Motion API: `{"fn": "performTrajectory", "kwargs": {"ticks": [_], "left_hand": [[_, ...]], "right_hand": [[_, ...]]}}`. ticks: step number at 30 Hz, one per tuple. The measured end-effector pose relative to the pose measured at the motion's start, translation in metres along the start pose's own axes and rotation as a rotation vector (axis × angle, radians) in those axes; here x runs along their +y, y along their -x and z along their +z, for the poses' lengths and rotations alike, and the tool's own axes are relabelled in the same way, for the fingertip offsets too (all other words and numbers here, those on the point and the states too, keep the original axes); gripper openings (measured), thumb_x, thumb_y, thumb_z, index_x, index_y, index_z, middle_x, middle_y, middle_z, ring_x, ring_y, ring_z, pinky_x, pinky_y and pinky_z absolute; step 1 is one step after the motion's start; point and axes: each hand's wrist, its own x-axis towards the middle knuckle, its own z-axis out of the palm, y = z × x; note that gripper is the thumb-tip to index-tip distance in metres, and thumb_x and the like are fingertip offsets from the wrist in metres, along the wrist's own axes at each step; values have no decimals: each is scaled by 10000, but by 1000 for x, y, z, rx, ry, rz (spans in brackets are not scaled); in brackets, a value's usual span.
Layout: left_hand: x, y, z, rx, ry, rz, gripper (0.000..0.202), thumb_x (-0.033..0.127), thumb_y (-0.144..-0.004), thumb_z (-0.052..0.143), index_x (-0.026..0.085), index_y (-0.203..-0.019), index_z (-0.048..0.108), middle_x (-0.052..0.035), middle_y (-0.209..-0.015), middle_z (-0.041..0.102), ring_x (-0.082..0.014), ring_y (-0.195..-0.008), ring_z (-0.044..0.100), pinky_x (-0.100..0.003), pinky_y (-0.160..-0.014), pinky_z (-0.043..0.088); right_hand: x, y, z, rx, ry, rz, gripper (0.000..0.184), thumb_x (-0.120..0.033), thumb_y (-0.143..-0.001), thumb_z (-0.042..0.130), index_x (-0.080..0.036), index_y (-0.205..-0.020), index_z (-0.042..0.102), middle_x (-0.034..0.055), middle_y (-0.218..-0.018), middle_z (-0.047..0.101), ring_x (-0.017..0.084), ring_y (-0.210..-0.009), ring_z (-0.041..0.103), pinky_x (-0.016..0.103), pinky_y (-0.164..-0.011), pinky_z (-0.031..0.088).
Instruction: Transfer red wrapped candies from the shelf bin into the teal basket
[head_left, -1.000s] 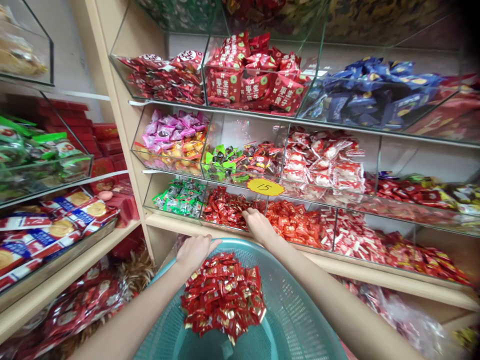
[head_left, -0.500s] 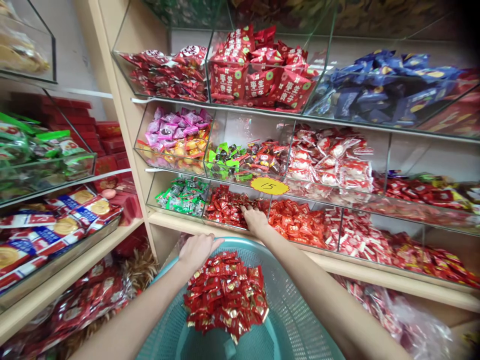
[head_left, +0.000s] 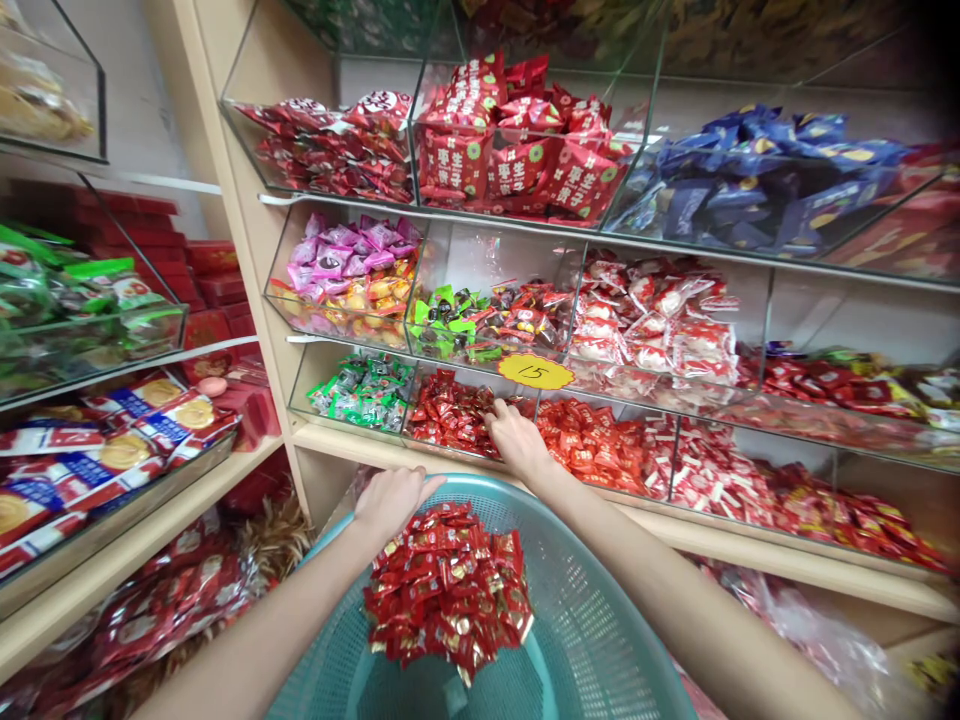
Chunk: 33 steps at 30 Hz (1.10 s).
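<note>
My left hand (head_left: 396, 500) is closed over the far rim of a teal plastic basket (head_left: 600, 580). A heap of red wrapped candies with gold ends (head_left: 450, 590) lies inside the basket. My right hand (head_left: 517, 436) reaches past the rim into a clear bin on the lowest shelf row. Its slightly bent fingers are apart and rest at the right side of dark red wrapped candies (head_left: 450, 412); no candy shows gripped in it. Brighter red candies (head_left: 581, 440) fill the bin just right of that hand.
A yellow price tag marked 15 (head_left: 535, 371) hangs just above my right hand. Green candies (head_left: 364, 390) sit in the bin to the left. The wooden shelf edge (head_left: 337, 446) runs behind the basket. Clear dividers separate the bins, and more packed sweets stand on the left shelves.
My right hand has shifted slightly right and its fingers are more bent over the dark red candies. My left hand keeps its hold on the rim. The view has moved slightly.
</note>
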Motion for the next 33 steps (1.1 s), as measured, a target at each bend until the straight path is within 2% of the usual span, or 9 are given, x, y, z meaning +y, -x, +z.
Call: {"fn": "performTrajectory", "kwargs": {"ticks": [2, 4, 6, 9, 12, 15, 18, 26, 33], "left_hand": [[0, 0, 0, 3, 4, 5, 576, 559, -875, 218, 142, -899, 615, -146, -817, 681, -319, -813, 643, -413, -699, 471], [0, 0, 0, 10, 2, 7, 569, 557, -875, 222, 145, -892, 614, -147, -817, 681, -323, -812, 642, -420, -697, 471], [0, 0, 1, 17, -3, 13, 563, 553, -876, 225, 142, -900, 610, -151, -819, 678, -320, -814, 642, -421, -702, 471], [0, 0, 2, 23, -3, 13, 562, 554, -876, 223, 143, -903, 605, -151, -828, 676, -313, -821, 641, -413, -705, 469], [0, 0, 1, 16, 4, -2, 568, 563, -872, 217, 150, -886, 606, -147, -840, 675, -314, -829, 638, -409, -703, 469], [1, 0, 1, 6, 4, -9, 568, 564, -870, 224, 146, -898, 608, -151, -846, 673, -314, -833, 637, -408, -714, 466], [1, 0, 0, -3, 0, -16, 561, 556, -873, 230, 143, -917, 608, -157, -855, 669, -308, -841, 635, -407, -733, 460], [-1, 1, 3, 22, -5, -1, 567, 556, -876, 220, 140, -916, 604, -157, -848, 670, -305, -831, 638, -409, -736, 462], [0, 2, -1, -6, 27, -13, 560, 553, -876, 223, 142, -923, 600, -158, -866, 668, -296, -846, 636, -397, -737, 460]], "right_hand": [[0, 15, -7, 89, -141, -31, 230, -139, -893, 346, -145, -967, 564, 125, -1071, 509, 194, -940, 520, 271, -732, 434], [-1, 34, -8, 179, -419, -74, 187, -207, -896, 392, -162, -946, 566, 88, -1022, 534, 157, -877, 531, 248, -729, 421], [-2, 56, -3, 182, -733, -91, 173, -265, -885, 434, -174, -913, 578, 52, -926, 575, 130, -791, 542, 229, -693, 415], [-3, 87, 15, -44, -1137, 28, 245, -397, -830, 503, -168, -818, 590, 11, -715, 595, 112, -592, 523, 219, -548, 400], [-2, 112, 35, -286, -1377, 219, 363, -523, -733, 566, -160, -734, 559, -38, -557, 526, 72, -425, 436, 201, -427, 334], [-1, 129, 47, -424, -1437, 349, 433, -593, -664, 585, -167, -702, 521, -74, -471, 470, 64, -385, 437, 187, -399, 306], [-1, 137, 53, -534, -1467, 411, 449, -602, -633, 599, -173, -731, 508, -81, -449, 479, 85, -402, 496, 185, -394, 324], [-4, 141, 66, -559, -1443, 427, 279, -369, -664, 641, -173, -796, 492, -69, -472, 549, 105, -453, 544, 213, -471, 410], [-4, 145, 68, -572, -1507, 442, 311, -370, -626, 683, -168, -766, 492, -58, -479, 561, 101, -448, 541, 207, -458, 404]]}}
